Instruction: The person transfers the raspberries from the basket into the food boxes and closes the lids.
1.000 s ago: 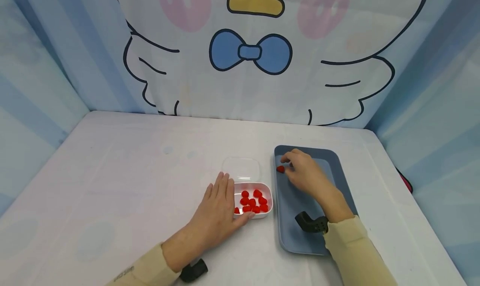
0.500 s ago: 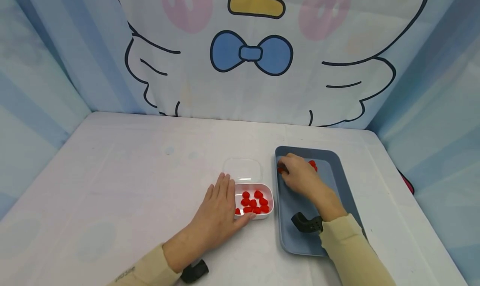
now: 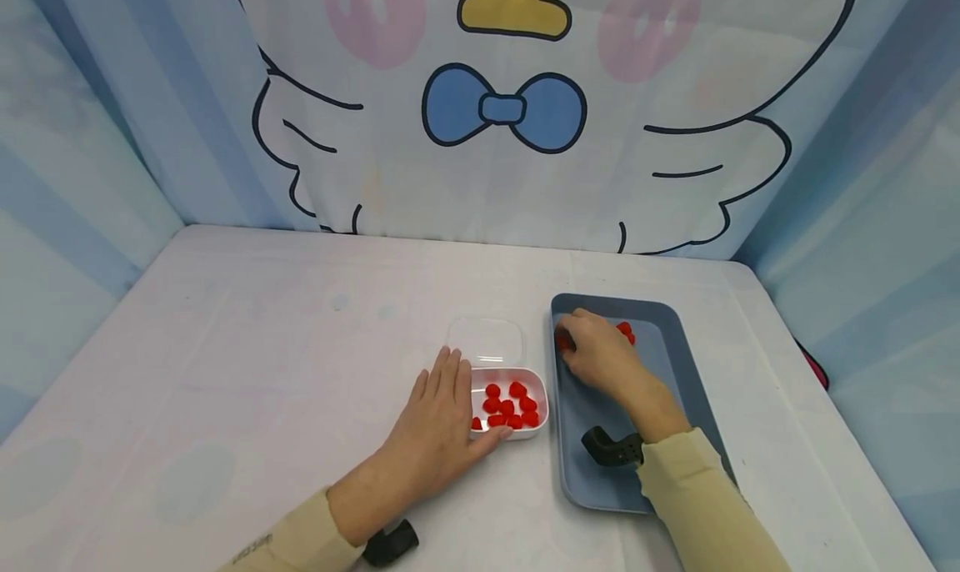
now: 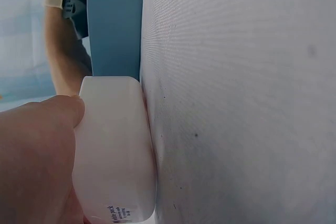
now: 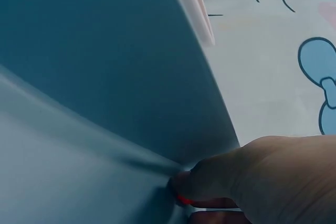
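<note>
My left hand (image 3: 435, 426) lies along the left side of a small white plastic box (image 3: 542, 380), fingers straight and thumb at its near rim. Several small red lumps (image 3: 507, 407) sit in this box, their kind too small to tell. In the left wrist view the thumb touches the rim of the box (image 4: 113, 145). Over the far left part of a blue-grey tray (image 3: 592, 405), my right hand (image 3: 603, 359) pinches a red lump (image 5: 184, 200) against the tray's side wall; the fingers hide most of it. More red lumps (image 3: 626, 331) lie behind this hand.
A clear plastic lid (image 3: 486, 338) lies just beyond the white box. The tray stands close to the box's right side. A printed curtain (image 3: 495, 180) closes off the back of the white table (image 3: 262, 347). Each wrist wears a black camera mount (image 3: 611, 447).
My right hand has moved slightly left and down onto the red lump by the tray's left wall and now pinches it. Other lumps behind the hand have come into view. The left hand stays put.
</note>
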`<state>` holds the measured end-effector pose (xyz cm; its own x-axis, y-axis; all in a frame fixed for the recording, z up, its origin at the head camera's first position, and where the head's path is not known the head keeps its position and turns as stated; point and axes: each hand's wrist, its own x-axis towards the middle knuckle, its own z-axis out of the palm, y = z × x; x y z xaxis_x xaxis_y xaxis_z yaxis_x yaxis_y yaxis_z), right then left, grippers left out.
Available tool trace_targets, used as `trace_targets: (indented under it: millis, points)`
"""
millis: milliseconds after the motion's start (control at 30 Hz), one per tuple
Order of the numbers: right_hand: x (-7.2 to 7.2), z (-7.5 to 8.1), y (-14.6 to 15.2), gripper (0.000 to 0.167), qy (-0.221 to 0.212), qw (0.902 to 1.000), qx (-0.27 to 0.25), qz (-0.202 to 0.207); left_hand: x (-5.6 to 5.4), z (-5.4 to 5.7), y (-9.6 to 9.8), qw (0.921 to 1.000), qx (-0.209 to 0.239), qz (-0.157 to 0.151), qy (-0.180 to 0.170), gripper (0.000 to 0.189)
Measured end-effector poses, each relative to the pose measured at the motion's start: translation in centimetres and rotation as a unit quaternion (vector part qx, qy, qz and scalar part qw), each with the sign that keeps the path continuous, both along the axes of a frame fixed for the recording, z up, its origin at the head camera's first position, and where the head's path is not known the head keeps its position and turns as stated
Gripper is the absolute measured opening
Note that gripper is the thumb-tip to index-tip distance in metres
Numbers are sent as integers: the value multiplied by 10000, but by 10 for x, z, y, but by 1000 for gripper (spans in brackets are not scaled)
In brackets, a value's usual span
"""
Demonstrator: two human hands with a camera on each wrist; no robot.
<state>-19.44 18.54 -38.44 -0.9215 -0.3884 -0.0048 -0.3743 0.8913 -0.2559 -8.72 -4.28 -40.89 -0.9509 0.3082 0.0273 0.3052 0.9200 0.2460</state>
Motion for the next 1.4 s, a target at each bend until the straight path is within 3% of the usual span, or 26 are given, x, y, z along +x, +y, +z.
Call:
trace_targets:
  millis: [733,867,1000,1400]
  points:
    - [14,12,5,14,-161,9987,-416,-260,-1,0,1,10000,51,-62,-49,96]
    - [17,15,5,13,42,9985,-510,-214,0,0,0,10000,58,-43,-55,98]
    - [20,21,3,12,197,9980,-588,-153,0,0,1,10000,51,-40,-22,98]
    - [38,42,-11,19,14,9972,-740,49,0,0,3,10000,84,-27,-6,98]
